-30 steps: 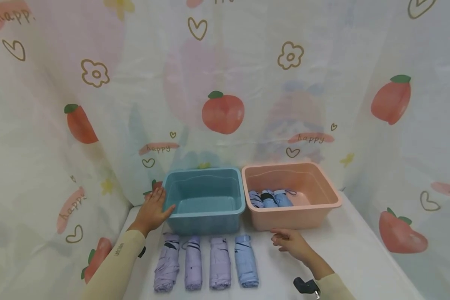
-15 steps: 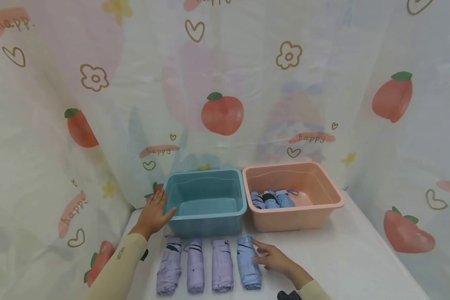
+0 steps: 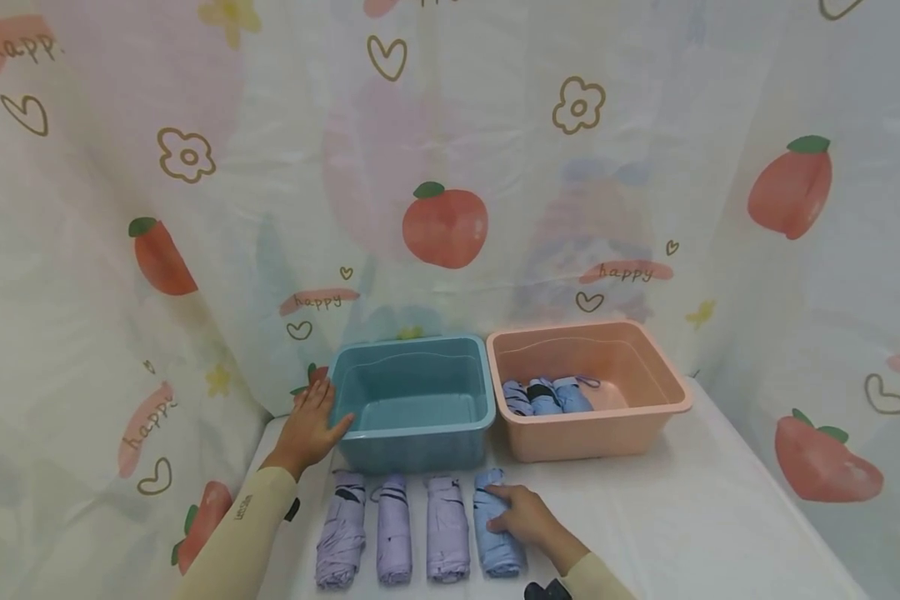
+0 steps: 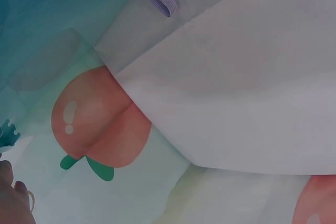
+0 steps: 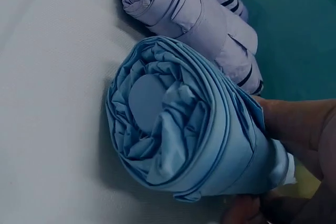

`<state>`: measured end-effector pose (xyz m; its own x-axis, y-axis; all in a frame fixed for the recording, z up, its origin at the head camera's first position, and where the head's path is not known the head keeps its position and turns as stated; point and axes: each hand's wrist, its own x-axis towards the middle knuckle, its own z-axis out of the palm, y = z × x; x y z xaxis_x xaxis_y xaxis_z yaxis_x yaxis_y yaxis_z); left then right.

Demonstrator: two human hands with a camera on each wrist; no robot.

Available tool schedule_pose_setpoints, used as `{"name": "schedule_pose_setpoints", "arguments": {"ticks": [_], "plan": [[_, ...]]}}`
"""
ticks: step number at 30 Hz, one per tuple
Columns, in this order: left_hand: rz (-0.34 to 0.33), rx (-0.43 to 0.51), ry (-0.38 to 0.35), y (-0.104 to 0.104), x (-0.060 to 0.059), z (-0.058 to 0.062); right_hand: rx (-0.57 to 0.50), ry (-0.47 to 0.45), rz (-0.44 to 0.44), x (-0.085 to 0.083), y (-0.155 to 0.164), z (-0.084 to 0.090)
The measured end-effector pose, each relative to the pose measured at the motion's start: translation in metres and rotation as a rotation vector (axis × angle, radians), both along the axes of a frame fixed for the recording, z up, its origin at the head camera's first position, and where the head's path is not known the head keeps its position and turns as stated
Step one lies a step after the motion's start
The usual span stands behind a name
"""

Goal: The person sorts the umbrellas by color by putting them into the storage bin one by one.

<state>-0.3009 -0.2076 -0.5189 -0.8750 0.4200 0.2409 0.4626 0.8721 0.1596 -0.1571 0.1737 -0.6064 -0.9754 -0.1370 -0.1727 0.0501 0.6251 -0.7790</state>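
Folded light-blue fabric umbrella point(image 3: 497, 525), rightmost of a row of four on the white-covered worktop point(image 3: 682, 517), lying at 6 o'clock from the gap between the two tubs. Gripped by the right hand point(image 3: 521, 517), fingers and thumb curled round its upper half, seemingly not lifted yet. Three folded lilac umbrellas point(image 3: 393, 529) at 9 o'clock from it, side by side, untouched. About three folded umbrellas point(image 3: 543, 396) already inside the pink plastic tub point(image 3: 648, 354) at 1 o'clock; teal plastic tub point(image 3: 412, 354) at 11 o'clock with nothing visible inside. Judged well short of finished, with four left on the worktop. Left hand point(image 3: 307, 425) flat, fingers straight, resting against the teal tub's left wall, holding nothing. Right forearm reaching in from 5 o'clock, palm down
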Motion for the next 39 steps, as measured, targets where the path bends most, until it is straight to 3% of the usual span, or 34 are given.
{"name": "schedule_pose_setpoints", "arguments": {"ticks": [5, 9, 16, 26, 32, 39], "plan": [[-0.01, 0.004, 0.011, 0.001, -0.002, -0.001, -0.001, 0.013, -0.034, -0.001, 0.001, -0.001], [0.0, -0.005, 0.016, 0.001, -0.002, -0.001, -0.024, 0.0, -0.014, -0.001, 0.004, 0.0], [0.007, -0.014, -0.014, 0.003, -0.002, 0.002, -0.064, -0.007, 0.007, 0.008, 0.021, 0.018], [-0.006, -0.014, -0.008, 0.001, 0.001, 0.001, 0.002, -0.021, -0.007, 0.026, 0.068, 0.062], [-0.006, -0.002, -0.026, 0.001, 0.005, 0.002, -0.061, -0.012, -0.068, 0.036, 0.104, 0.096], [-0.005, -0.003, 0.0, 0.002, 0.004, 0.002, -0.119, 0.052, -0.116, 0.037, 0.143, 0.135]]}}
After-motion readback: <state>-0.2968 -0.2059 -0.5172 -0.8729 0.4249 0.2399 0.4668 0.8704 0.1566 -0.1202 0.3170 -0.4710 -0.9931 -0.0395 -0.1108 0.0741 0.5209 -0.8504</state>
